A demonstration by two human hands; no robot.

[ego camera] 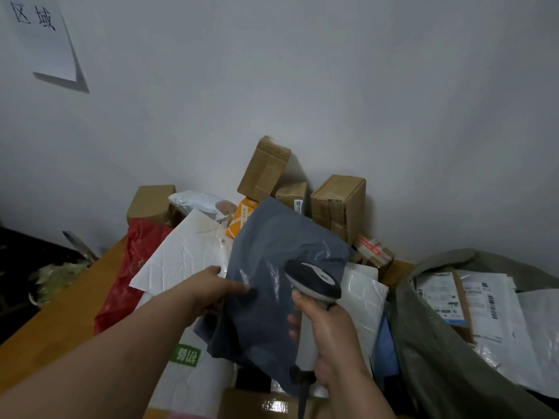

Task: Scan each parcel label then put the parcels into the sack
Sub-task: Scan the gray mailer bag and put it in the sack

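Head view: left hand pinching grey poly mailer by its edge. Right hand fingers wrapped round barcode scanner, beside open sack.

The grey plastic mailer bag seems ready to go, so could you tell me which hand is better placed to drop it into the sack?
Left, probably. The left hand already grips the grey plastic mailer bag; the right hand is occupied holding the grey handheld scanner.

Grey parcel: thin plastic film, glossy, creased. White parcel: wrinkled plastic, faint sheen. Red bag: shiny plastic. Boxes: matt brown cardboard, taped. Table: smooth wood. Sack: dull green woven cloth. Scanner: smooth plastic.
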